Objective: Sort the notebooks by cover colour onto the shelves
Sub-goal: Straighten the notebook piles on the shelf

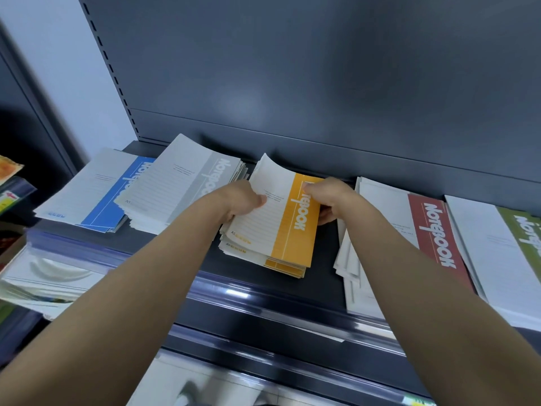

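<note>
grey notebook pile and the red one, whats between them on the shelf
The yellow notebook pile, gripped by the left hand and right hand, seen in the head view.

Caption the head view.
Left hand and right hand grip the yellow-banded notebook stack on the dark metal shelf, between a grey-banded stack and a red-banded stack.

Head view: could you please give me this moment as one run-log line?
left hand: grips yellow notebooks | right hand: grips yellow notebooks | place: shelf, between grey stack and red stack
</note>
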A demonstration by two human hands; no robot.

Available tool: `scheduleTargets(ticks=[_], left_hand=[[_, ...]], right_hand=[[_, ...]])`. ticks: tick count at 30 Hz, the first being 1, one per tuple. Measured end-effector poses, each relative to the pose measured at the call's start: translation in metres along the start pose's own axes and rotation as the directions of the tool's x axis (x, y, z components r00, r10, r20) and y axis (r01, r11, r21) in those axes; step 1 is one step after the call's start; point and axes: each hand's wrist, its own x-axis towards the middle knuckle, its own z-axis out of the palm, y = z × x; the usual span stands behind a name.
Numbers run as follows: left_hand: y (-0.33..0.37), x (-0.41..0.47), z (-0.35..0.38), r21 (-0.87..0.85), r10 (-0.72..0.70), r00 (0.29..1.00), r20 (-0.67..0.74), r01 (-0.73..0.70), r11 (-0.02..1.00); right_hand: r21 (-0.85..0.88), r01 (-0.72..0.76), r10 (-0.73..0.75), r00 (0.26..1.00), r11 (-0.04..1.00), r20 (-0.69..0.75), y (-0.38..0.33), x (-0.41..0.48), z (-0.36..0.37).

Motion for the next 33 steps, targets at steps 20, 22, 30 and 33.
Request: scheduleTargets(ticks=[20,22,30,33], left_hand=[[0.019,-0.023,-0.01,0.232,0.403,0.883,-0.243,-0.35,0.907],[0.022,-0.028,-0.009,0.239,0.455,0.853,-0.254,-0.401,0.884],[0.062,-0.049,0.049,-0.154,0.462,0.885,-0.058,-0.465,0.872],[0.074,-0.046,0.08,-0.32,0.298,0.943,0.148,-0.239,0.917]], right_hand=[[-0.306,0.214,-0.296,0.922,0.928,-0.251,0.007,-0.086,-0.028],[-0.314,0.2,-0.288,0.92,0.928,-0.265,0.008,-0.087,-0.026],[-0.354,0.094,-0.244,0.879,0.931,-0.408,0.032,-0.096,-0.061],[-0.374,0.028,-0.195,0.887,0.927,-0.418,0.048,-0.094,-0.081]])
